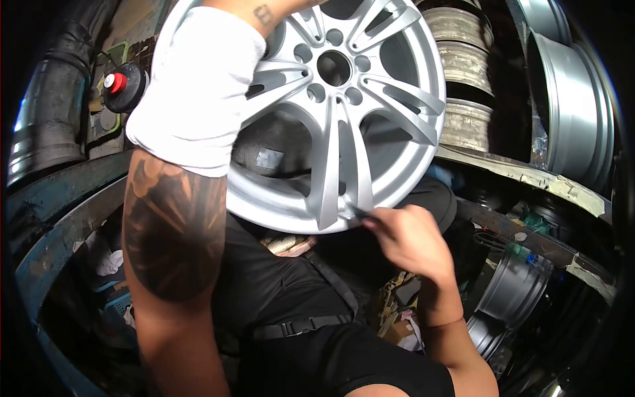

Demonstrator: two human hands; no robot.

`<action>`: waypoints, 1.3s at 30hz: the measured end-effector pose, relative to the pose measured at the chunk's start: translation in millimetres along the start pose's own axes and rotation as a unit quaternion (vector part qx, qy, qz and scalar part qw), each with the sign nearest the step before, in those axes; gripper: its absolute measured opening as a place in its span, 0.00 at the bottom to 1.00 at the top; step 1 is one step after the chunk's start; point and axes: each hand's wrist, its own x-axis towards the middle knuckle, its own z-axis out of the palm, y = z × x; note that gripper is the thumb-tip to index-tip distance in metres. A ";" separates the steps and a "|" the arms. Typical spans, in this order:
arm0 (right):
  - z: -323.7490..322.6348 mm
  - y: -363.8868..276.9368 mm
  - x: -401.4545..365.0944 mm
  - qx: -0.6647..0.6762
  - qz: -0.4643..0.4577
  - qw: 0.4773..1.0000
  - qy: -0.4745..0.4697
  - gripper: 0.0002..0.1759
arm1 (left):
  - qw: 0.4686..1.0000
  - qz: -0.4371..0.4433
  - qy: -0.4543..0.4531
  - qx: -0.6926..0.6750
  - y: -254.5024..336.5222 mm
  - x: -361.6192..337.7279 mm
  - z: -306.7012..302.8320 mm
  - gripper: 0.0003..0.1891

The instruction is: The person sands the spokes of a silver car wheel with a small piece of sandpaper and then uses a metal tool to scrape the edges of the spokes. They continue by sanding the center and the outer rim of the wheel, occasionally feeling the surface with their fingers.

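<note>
A silver multi-spoke alloy wheel rim is tilted up in front of me, over my lap. Low on its outer lip, my right hand has its fingers closed around a small dark, thin tool. The tool's tip is at the rim by the foot of a spoke; its exact kind is too small and blurred to tell. My left arm, with a white sleeve around the forearm, reaches over the rim's upper left. Only the edge of my left hand shows at the top of the view; its fingers are cut off.
Dusty rims are stacked at the upper right, beside a silver rim. More rims lie lower right below a metal ledge. On the left are a black round object with a red knob and a blue basket.
</note>
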 end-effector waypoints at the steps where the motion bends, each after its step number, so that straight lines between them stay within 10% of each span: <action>1: -16.2 -8.7 -7.9 0.020 0.064 0.998 0.013 0.08 | 1.000 0.004 0.002 -0.003 -1.1 -0.1 -1.3 0.17; 7: -6.4 -9.8 -29.3 -0.057 -0.043 0.997 0.003 0.25 | 0.999 0.008 -0.015 -0.050 0.5 -0.4 -5.3 0.17; 22: 37.0 8.0 6.3 -0.001 0.034 0.999 0.015 0.15 | 0.993 0.117 0.024 0.012 -18.2 11.3 16.6 0.17; 26: 42.5 8.2 5.4 0.207 0.164 0.964 0.000 0.18 | 0.979 0.179 0.095 0.007 -28.9 5.5 16.4 0.16; 30: 55.6 -5.1 7.2 0.297 0.197 0.934 0.015 0.24 | 0.969 0.006 -0.019 -0.246 -4.6 19.6 -3.9 0.14; 39: 50.5 12.9 5.8 0.318 0.156 0.935 0.005 0.22 | 0.989 0.032 -0.058 -0.136 28.7 6.4 -20.4 0.18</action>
